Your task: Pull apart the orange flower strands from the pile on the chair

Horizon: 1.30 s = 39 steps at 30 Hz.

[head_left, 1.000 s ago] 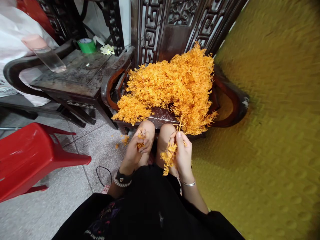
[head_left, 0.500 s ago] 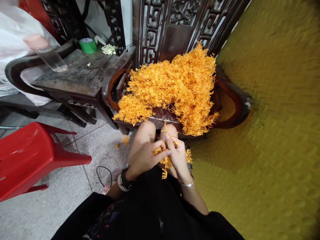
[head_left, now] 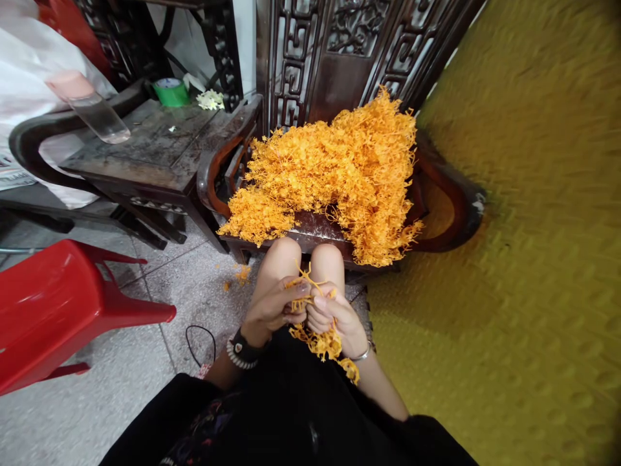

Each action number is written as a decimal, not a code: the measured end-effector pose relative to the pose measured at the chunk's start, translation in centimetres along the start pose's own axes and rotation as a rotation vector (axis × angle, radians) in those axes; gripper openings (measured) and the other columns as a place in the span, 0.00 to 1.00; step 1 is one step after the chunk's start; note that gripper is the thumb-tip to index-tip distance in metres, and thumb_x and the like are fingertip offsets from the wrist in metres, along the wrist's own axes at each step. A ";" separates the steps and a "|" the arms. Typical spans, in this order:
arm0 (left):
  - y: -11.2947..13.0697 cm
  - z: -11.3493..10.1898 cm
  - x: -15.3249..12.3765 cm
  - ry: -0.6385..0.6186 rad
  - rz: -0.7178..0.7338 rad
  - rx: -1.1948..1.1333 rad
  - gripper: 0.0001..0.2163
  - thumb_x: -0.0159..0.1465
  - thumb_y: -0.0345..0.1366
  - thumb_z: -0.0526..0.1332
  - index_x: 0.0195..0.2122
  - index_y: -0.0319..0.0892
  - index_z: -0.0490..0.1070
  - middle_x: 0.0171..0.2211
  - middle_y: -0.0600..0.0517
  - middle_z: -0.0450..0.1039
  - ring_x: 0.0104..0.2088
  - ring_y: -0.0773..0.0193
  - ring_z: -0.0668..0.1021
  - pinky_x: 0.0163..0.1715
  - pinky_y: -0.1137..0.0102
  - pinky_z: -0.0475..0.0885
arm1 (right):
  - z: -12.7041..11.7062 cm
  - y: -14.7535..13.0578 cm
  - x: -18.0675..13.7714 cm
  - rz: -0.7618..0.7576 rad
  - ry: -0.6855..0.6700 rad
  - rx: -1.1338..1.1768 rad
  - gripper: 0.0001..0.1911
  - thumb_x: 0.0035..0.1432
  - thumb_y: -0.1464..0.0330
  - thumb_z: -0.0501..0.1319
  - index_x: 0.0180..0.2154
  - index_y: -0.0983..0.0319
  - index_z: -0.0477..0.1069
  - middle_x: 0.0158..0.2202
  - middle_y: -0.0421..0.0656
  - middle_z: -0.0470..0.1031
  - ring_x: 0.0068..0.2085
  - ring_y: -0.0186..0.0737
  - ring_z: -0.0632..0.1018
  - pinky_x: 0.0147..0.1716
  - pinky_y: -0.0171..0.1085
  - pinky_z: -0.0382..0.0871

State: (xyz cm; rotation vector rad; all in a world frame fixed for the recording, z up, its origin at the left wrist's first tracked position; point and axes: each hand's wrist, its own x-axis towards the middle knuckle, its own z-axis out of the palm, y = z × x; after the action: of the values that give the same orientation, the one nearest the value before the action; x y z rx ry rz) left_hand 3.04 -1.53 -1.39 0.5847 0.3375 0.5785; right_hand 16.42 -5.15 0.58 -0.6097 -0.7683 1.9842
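Note:
Over my knees, both hands pinch a thin orange strand with short branching ends (head_left: 310,277). My left hand (head_left: 272,305) is closed, with thumb and fingers on the strand. Close beside it, my right hand (head_left: 339,316) is closed on the strand too, fingers curled. Below the hands, a frilly orange tangle (head_left: 326,344) hangs toward my lap; whether it joins the strand is hidden by my fingers. In front of my knees, a big heap of similar orange stringy pieces (head_left: 330,162) covers much of a dark wooden chair seat (head_left: 320,228).
A red plastic stool (head_left: 53,291) stands at left. On a dark wooden side table (head_left: 150,155) are a clear bottle (head_left: 104,122), green tape (head_left: 171,94) and white flowers (head_left: 210,99). Orange scraps (head_left: 242,274) lie on the floor. Yellow textured matting (head_left: 524,259) fills the right.
My left hand has drawn back and its fingers have curled in. The strand's upper end has shifted left, and more of the orange tangle shows below my right hand.

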 end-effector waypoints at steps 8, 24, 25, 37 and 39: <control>-0.1 0.9 -0.3 0.143 0.186 -0.204 0.25 0.56 0.48 0.67 0.20 0.43 0.48 0.12 0.65 0.40 0.12 0.78 0.41 0.05 0.83 0.39 | -1.6 0.1 1.0 -0.121 -0.094 0.141 0.29 0.53 0.56 0.63 0.15 0.58 0.47 0.07 0.26 0.42 0.07 0.23 0.45 0.07 0.27 0.42; 1.2 0.2 -0.8 0.242 0.344 -0.341 0.17 0.64 0.43 0.59 0.24 0.43 0.54 0.15 0.64 0.37 0.14 0.74 0.40 0.09 0.83 0.48 | 0.0 -2.6 1.3 -0.138 0.365 -0.248 0.23 0.57 0.50 0.47 0.34 0.60 0.70 0.26 0.43 0.68 0.29 0.40 0.71 0.30 0.39 0.68; 1.2 0.3 -0.8 0.213 0.344 -0.317 0.17 0.63 0.43 0.60 0.24 0.43 0.55 0.15 0.63 0.39 0.14 0.74 0.42 0.10 0.83 0.51 | 0.0 -2.6 1.3 -0.136 0.361 -0.238 0.24 0.58 0.50 0.46 0.35 0.60 0.70 0.26 0.43 0.69 0.30 0.41 0.72 0.30 0.39 0.69; 1.3 0.8 -1.2 0.252 0.393 -0.031 0.18 0.61 0.50 0.61 0.24 0.40 0.64 0.13 0.62 0.50 0.12 0.76 0.54 0.12 0.80 0.60 | -0.2 -1.6 0.9 -0.164 0.458 -0.229 0.09 0.54 0.62 0.58 0.34 0.59 0.73 0.33 0.42 0.75 0.37 0.41 0.75 0.38 0.37 0.71; 1.5 1.1 -1.3 0.261 0.417 0.010 0.18 0.61 0.49 0.61 0.23 0.40 0.64 0.13 0.61 0.52 0.12 0.76 0.56 0.13 0.80 0.62 | 0.1 -1.5 0.9 -0.181 0.460 -0.226 0.09 0.55 0.63 0.61 0.38 0.58 0.74 0.35 0.42 0.76 0.39 0.40 0.76 0.41 0.36 0.71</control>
State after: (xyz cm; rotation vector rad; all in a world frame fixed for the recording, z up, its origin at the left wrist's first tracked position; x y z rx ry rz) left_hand 1.89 -1.76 0.52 0.5935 0.4685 1.0601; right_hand 16.82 -3.81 1.63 -1.0477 -0.7319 1.5214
